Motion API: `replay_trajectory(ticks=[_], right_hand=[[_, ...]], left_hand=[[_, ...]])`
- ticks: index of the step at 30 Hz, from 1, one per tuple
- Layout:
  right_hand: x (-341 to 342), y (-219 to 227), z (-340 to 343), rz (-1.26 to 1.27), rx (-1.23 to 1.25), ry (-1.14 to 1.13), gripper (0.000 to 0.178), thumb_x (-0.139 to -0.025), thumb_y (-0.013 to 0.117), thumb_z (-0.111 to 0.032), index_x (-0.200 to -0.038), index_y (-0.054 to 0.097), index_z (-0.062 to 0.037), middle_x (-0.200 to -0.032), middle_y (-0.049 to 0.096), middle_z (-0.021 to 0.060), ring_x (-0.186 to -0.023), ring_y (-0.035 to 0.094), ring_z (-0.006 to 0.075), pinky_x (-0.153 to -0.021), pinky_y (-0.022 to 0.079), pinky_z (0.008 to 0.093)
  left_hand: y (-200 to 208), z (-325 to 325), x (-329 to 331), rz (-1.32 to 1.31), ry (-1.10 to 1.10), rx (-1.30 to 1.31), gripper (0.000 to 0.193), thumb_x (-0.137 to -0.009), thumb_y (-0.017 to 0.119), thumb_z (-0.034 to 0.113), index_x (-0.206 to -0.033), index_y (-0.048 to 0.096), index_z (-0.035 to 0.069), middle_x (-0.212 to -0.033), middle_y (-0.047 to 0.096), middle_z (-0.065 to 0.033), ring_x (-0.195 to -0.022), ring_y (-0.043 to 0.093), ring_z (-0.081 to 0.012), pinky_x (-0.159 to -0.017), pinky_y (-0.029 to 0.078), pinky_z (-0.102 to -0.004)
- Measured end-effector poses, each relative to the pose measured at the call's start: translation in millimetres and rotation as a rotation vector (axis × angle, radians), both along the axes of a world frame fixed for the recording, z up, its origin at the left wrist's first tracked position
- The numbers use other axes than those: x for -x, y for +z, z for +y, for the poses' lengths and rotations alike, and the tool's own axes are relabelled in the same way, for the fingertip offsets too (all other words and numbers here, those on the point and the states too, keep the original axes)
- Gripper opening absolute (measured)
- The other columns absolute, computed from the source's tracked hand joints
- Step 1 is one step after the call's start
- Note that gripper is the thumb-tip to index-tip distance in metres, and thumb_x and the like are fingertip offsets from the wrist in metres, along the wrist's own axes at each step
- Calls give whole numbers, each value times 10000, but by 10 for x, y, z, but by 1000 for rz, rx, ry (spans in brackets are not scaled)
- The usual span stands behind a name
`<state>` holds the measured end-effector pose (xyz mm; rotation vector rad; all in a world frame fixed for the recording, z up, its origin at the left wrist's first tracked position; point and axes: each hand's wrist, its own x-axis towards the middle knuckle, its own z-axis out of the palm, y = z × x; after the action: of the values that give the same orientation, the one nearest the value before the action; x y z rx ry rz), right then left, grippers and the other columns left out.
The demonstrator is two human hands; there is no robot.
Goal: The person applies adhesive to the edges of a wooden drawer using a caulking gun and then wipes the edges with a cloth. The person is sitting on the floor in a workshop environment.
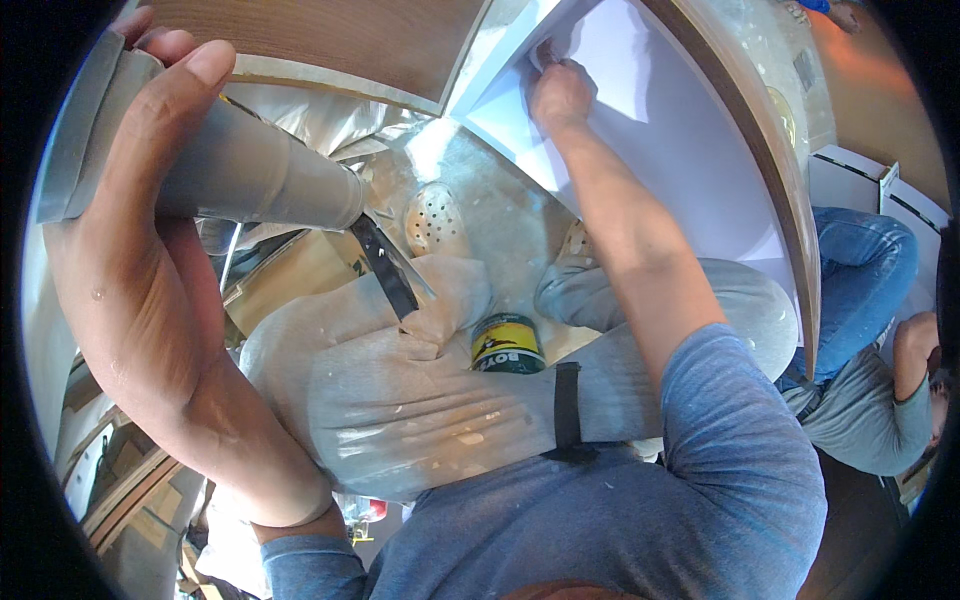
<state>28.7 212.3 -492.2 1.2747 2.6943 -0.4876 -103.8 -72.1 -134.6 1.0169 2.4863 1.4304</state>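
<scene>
My left hand (pixel 150 120), at the upper left, is wrapped round a thick grey tube-shaped thing (pixel 270 180), with the thumb lying over its top. What kind of thing it is does not show clearly. My right hand (pixel 562 95) reaches into the inner corner of a white-lined, wood-edged box or cabinet (pixel 660 130). Its fingers are closed against the white panel; anything in them is too small or hidden to name. Between my legs stands a green and yellow tin can (pixel 507 343).
A brown wood-grain panel (pixel 350 40) lies at the top, beside the white-lined box. Plastic sheeting (pixel 310 118) and brown cardboard (pixel 290 280) are at the left. Another person in blue jeans (pixel 865 285) sits at the right. White boxes (pixel 850 180) stand behind them.
</scene>
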Motion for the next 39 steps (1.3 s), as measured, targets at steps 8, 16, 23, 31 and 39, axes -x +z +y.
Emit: replay_trajectory(ticks=[8,16,23,31,39], right_hand=[[27,167,136,-119,134,-34,428,-977,561,-398,-1368,666,-257,-1334,677,130,-1267,621,334,-1048,512,443],[-4,425,321,45,164,-159,433,-947,618,-362,-1360,683,-247,-1350,677,114,-1254,632,336,-1069,497,440],[183,7,-13,-157,109,-54,443,-972,570,-268,-1410,629,-238,-1300,701,119,-1219,657,317,-1044,516,440],[168,274,523,-339,40,311,390,-950,557,-327,-1241,735,-140,-1283,707,142,-1207,667,335,-1003,538,451],[6,184,558,-189,269,266,461,-926,596,-413,-1170,765,-60,-1260,707,200,-1249,629,371,-1084,479,465]], left_hand=[[4,91,6,-158,127,-58,417,-871,804,131,-1246,666,12,-1156,674,-71,-1100,640,-167,-1005,455,-312],[1,130,-53,-174,180,-98,487,-842,837,156,-1266,641,16,-1128,679,-71,-1068,641,-176,-989,455,-324],[54,101,-125,-143,208,-76,467,-853,817,138,-1265,640,6,-1115,674,-75,-1058,638,-174,-979,456,-326],[34,166,-74,-231,169,-163,444,-849,797,75,-1252,631,-9,-1105,662,-64,-1040,626,-167,-958,448,-298],[33,197,-116,-281,200,-198,470,-838,802,66,-1262,622,-25,-1104,665,-69,-1042,628,-178,-970,440,-304]])
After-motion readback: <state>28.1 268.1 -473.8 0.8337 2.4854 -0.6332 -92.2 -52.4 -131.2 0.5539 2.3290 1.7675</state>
